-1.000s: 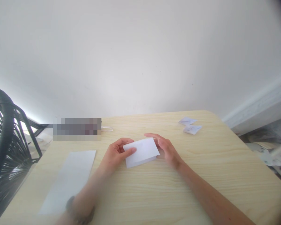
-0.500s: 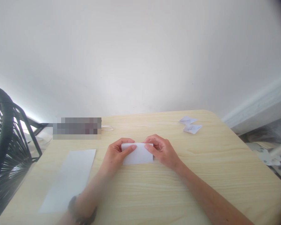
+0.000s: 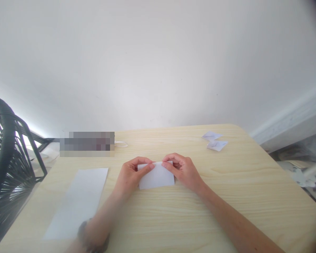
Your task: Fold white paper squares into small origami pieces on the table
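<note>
A small white rectangle of paper [image 3: 158, 177] is held between both hands above the middle of the table. My left hand [image 3: 133, 175] pinches its top edge left of centre, thumb in front and fingers behind. On the other side, my right hand [image 3: 183, 170] grips the same edge with thumb and fingertips. The two thumbs are a short gap apart. Whether the paper is folded along that top edge I cannot tell.
On the left of the wooden table [image 3: 200, 218] lies a larger white sheet [image 3: 79, 200]. Two folded paper pieces [image 3: 212, 136] sit touching at the back right. A blurred-out object [image 3: 86, 144] with a pale loop is at the back left, beside a dark woven chair [image 3: 5, 151].
The paper's lower edge has come slightly down and towards me. Both hands keep their pinch on the top edge, with the fingertips a little nearer each other.
</note>
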`<state>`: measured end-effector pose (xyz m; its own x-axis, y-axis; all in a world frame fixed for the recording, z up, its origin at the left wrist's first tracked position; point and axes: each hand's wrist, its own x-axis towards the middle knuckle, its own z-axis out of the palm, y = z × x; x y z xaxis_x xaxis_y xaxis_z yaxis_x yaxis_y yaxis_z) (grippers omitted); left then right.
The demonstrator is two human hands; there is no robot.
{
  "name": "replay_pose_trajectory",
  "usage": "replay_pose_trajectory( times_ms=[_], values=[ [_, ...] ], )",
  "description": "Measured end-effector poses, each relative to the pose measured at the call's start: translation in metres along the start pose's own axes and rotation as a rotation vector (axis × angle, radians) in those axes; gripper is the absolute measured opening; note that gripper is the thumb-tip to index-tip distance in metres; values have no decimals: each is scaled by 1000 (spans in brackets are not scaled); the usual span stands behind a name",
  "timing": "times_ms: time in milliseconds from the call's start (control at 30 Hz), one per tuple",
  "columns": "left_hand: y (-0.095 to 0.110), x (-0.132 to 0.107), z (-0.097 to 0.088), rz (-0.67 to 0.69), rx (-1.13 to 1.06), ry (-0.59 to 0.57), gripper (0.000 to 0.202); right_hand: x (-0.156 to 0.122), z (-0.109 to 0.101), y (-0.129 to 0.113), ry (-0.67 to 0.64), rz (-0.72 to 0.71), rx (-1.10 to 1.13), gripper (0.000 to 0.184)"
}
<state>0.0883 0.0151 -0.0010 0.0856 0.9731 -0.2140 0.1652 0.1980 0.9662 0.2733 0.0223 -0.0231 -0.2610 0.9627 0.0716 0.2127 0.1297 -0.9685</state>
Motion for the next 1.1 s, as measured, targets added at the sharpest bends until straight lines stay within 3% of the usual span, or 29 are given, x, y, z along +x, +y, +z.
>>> replay_pose_trajectory(
  times_ms=[300, 467, 633, 800, 1100],
  values=[
    [-1, 1, -3, -100, -17, -56, 33, 1, -3, -2, -3, 8, 17, 17],
    [3, -1, -3, -67, 91, -128, 31, 2, -10, -4, -8, -5, -59, 16],
    [1, -5, 2, -21, 240, -62, 31, 0, -6, -9, -15, -139, -258, 14],
    [3, -9, 9, 29, 333, -3, 28, -1, 4, -12, -34, -270, -315, 11],
    [9, -12, 8, 10, 319, 15, 27, 3, -17, -9, -139, -221, -354, 13]
  ],
)
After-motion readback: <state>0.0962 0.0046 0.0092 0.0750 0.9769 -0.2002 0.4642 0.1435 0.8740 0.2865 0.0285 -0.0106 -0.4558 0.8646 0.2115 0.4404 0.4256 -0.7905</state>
